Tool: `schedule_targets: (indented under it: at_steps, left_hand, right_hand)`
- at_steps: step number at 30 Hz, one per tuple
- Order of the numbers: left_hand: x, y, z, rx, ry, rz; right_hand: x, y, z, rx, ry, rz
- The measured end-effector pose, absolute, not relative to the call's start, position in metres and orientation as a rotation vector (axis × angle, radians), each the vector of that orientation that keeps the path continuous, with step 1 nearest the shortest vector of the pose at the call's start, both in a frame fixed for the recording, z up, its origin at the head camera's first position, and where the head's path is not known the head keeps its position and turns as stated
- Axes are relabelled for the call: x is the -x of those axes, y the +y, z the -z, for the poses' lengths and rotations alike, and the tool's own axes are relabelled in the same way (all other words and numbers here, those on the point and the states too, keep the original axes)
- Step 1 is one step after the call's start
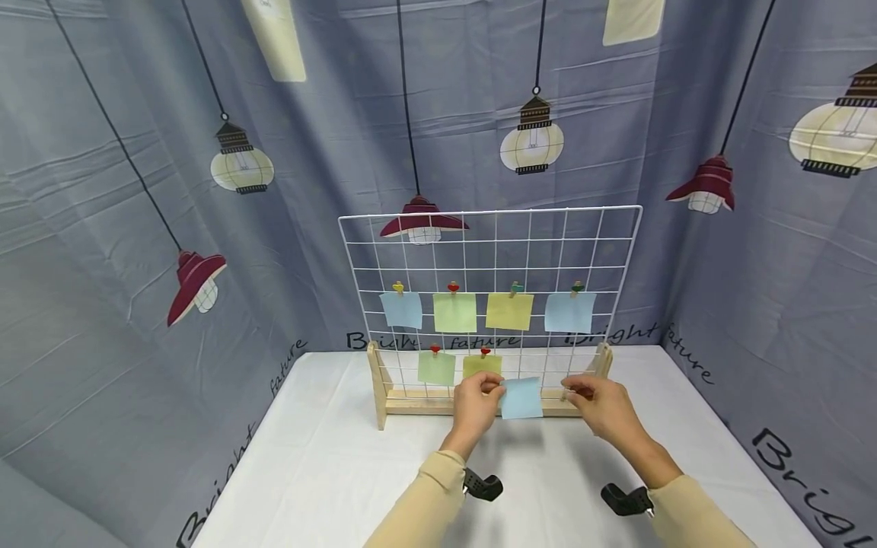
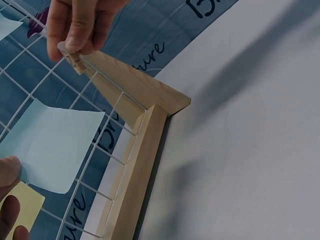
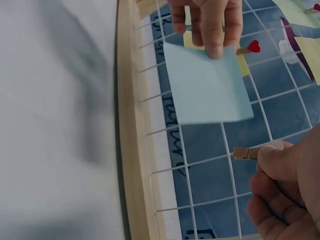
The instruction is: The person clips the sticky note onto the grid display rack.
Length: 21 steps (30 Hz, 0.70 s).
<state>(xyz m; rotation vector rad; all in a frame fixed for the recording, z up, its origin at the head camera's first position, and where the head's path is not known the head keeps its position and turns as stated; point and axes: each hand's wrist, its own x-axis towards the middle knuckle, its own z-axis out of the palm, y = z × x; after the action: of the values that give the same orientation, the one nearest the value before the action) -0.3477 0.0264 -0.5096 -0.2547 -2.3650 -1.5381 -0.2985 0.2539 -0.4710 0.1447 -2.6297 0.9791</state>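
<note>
A blue sticky note (image 1: 522,399) is pinched at its edge by my left hand (image 1: 476,407), in front of the lower part of the white wire grid (image 1: 495,240). In the right wrist view the note (image 3: 207,87) overlaps a yellow one behind it. My right hand (image 1: 604,409), to the right of the note, pinches a small wooden clothespin (image 3: 245,153) between thumb and finger. The clothespin's free end points toward the grid wires, apart from the blue note.
Four notes hang in the grid's upper row, among them a green note (image 1: 455,313); below hang a green note (image 1: 436,368) and a yellow note (image 1: 482,367), held by clothespins with hearts. A wooden stand (image 1: 418,406) carries the grid on the white table (image 1: 329,457).
</note>
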Motion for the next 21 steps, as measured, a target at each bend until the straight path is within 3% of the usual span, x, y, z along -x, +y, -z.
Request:
schedule_targets:
  at_steps: [21]
  left_hand:
    - [0.362,0.048,0.491,0.299,-2.381,1.557]
  right_hand:
    - [0.316,0.243,0.447,-0.107,-2.592,-1.066]
